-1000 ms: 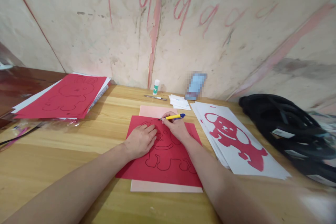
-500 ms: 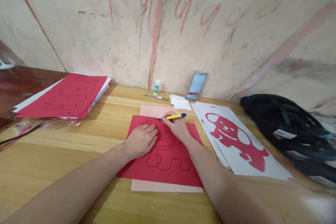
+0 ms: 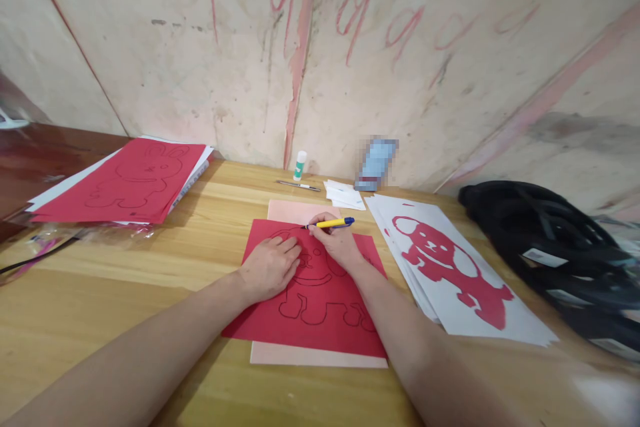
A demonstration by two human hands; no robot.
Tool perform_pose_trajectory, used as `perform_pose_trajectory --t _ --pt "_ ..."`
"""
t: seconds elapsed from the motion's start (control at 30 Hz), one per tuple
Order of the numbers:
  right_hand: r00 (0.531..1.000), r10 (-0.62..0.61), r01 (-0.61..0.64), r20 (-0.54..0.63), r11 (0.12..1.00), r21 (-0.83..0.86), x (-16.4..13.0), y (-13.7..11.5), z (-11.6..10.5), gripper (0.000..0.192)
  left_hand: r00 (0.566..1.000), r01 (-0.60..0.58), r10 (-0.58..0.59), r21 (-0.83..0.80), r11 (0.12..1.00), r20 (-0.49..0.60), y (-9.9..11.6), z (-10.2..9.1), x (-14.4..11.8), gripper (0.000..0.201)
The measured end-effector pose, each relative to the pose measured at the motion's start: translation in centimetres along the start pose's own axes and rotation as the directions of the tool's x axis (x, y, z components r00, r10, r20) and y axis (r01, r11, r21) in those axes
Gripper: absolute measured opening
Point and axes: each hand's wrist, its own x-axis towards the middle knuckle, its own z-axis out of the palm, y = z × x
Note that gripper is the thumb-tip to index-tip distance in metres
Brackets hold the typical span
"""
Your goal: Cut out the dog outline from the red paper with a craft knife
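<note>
A red sheet (image 3: 320,323) with a black animal outline lies on a pink mat (image 3: 295,211) in the middle of the wooden table (image 3: 100,307). My left hand (image 3: 269,268) presses flat on the sheet's left part, fingers spread over the drawing. My right hand (image 3: 338,244) grips a yellow and blue pen (image 3: 331,223), its tip touching the sheet near the upper edge of the outline.
A stack of red and white sheets with a rabbit outline (image 3: 130,181) lies at the left. White sheets with a red dog cut-out (image 3: 450,267) lie right of the mat. A glue stick (image 3: 299,165), thin tool (image 3: 298,185), small papers (image 3: 344,195) and black helmet (image 3: 555,247) sit behind.
</note>
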Motion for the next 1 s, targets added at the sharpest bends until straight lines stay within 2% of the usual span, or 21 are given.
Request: perform_pose_trajectory --t 0.33,0.43,0.53,0.6,0.77,1.0 --pt "1.0 -0.019 0.019 0.017 1.0 0.008 0.0 -0.3 0.1 0.016 1.0 0.002 -0.002 -0.021 1.0 -0.001 0.1 -0.1 0.0 0.027" --pt "0.998 0.012 -0.006 -0.059 0.994 0.108 0.0 -0.3 0.1 0.018 1.0 0.001 -0.002 -0.04 0.999 -0.012 0.0 -0.1 0.0 0.026" --pt "0.98 0.113 -0.07 -0.163 0.966 0.249 0.0 0.0 -0.3 0.02 1.0 -0.003 0.002 -0.043 0.999 -0.025 -0.1 0.0 0.0 0.027" --pt "0.971 0.144 -0.085 -0.19 0.953 0.289 0.1 0.3 -0.7 0.019 1.0 -0.002 0.001 -0.035 0.999 -0.027 -0.1 0.1 -0.1 0.027" --pt "0.978 0.102 -0.055 -0.185 0.969 0.241 0.0 0.7 -1.3 0.014 0.999 -0.004 0.003 -0.032 0.999 -0.032 -0.1 0.1 -0.1 0.027" --pt "0.988 0.065 -0.045 -0.141 0.99 0.137 -0.1 -0.2 -1.2 0.014 1.0 0.002 -0.003 -0.029 1.0 -0.025 -0.1 0.0 -0.1 0.025"
